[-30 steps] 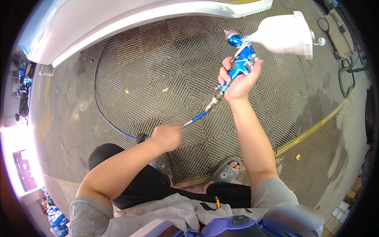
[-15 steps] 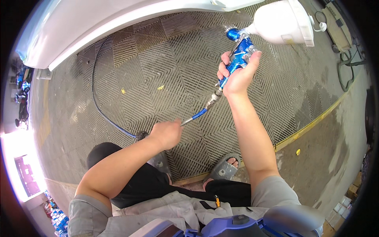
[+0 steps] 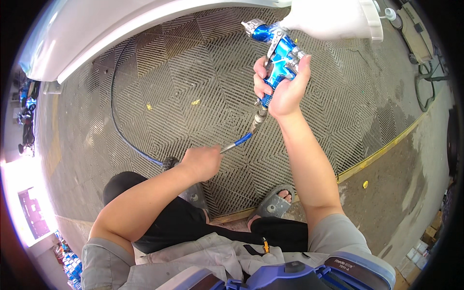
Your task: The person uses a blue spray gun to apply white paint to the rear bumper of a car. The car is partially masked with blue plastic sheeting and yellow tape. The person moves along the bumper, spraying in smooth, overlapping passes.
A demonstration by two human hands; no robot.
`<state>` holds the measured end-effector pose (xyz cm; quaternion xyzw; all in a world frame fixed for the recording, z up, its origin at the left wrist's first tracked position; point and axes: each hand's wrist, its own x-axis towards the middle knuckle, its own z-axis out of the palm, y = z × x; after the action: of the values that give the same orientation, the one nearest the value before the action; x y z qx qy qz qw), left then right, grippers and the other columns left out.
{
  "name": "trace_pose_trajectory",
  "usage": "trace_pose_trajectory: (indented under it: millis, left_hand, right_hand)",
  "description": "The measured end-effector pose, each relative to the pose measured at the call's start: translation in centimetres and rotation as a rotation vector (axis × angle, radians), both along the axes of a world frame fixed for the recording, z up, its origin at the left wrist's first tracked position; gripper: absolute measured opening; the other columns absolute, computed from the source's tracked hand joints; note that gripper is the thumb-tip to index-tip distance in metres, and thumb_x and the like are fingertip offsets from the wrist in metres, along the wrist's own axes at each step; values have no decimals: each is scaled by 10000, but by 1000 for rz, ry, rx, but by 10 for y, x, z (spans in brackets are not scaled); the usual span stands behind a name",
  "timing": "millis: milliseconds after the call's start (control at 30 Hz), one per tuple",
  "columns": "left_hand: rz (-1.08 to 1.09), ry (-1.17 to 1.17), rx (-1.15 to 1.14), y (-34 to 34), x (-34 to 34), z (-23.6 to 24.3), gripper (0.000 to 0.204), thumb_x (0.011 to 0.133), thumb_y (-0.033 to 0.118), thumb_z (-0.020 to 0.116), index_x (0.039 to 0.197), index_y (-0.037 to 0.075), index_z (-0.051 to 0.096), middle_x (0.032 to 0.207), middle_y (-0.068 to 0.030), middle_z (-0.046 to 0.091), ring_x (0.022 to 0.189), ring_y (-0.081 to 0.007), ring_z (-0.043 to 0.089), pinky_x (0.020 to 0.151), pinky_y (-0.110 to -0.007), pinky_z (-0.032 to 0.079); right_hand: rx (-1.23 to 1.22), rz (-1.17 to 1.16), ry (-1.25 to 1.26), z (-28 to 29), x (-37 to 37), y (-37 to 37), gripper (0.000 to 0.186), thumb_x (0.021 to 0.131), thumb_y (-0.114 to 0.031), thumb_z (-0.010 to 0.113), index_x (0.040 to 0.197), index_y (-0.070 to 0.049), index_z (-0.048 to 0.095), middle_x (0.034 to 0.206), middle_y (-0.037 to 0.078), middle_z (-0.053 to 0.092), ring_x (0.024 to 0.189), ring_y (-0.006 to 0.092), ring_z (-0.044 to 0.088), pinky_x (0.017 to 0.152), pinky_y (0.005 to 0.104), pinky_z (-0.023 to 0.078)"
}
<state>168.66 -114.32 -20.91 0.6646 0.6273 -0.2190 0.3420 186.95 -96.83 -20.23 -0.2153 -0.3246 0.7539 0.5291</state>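
My right hand (image 3: pixel 285 92) is wrapped around the grip of a blue metal spray gun (image 3: pixel 281 60). The gun's silver nozzle points left, toward a white curved panel (image 3: pixel 121 21). A white paint cup (image 3: pixel 328 19) is joined to the gun's top and leans to the right. From the base of the grip, past a metal coupling, runs a blue air hose (image 3: pixel 245 139). My left hand (image 3: pixel 202 162) is closed around that hose a short way below the gun. Beyond it the hose loops left over the floor and up under the panel.
Ribbed floor grating (image 3: pixel 174 130) lies under the work, edged by a yellow strip (image 3: pixel 377 157). My sandalled feet (image 3: pixel 275 203) stand at its near edge. A grey box-shaped machine (image 3: pixel 415 34) with a dark hose stands at the far right. Boxes (image 3: pixel 418 253) are stacked at the lower right.
The spray gun has moved left in my right hand and turned, so its nozzle now faces the panel more sideways. My left hand has shifted very slightly and still holds the hose.
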Motion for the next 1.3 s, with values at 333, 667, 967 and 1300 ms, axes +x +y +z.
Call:
trace_pose_trajectory:
  millis: [333, 667, 967, 1300]
  left_hand:
    - [-6, -76, 87, 3, 8, 11, 302, 1074, 311, 480, 1088, 18, 550, 853, -214, 714, 830, -427, 712, 763, -558, 555]
    - [-51, -196, 144, 0, 18, 21, 300, 1065, 310, 513, 1134, 18, 516, 807, -236, 691, 783, -454, 692, 725, -564, 552]
    - [-98, -185, 116, 1, 20, 20, 323, 1081, 333, 471, 1112, 16, 525, 822, -225, 714, 819, -451, 709, 753, -561, 563]
    - [-34, -226, 145, 4, 20, 21, 334, 1083, 336, 468, 1126, 11, 524, 837, -237, 713, 821, -460, 704, 750, -572, 562]
  right_hand:
    - [-159, -259, -151, 34, 17, 12, 761, 1013, -772, 246, 912, -69, 517, 713, 38, 549, 451, 113, 388, 447, 298, 337]
    - [-213, -215, -174, 62, 28, 16, 689, 1029, -747, 250, 1003, -108, 505, 702, 32, 541, 451, 108, 396, 427, 300, 343]
    - [-129, -75, -74, 61, 26, 16, 771, 991, -799, 281, 857, -83, 532, 696, 23, 552, 443, 88, 400, 407, 275, 342]
    - [-269, -296, -165, 65, 36, 24, 699, 1011, -779, 257, 1027, -123, 497, 717, 25, 538, 467, 108, 393, 443, 306, 334]
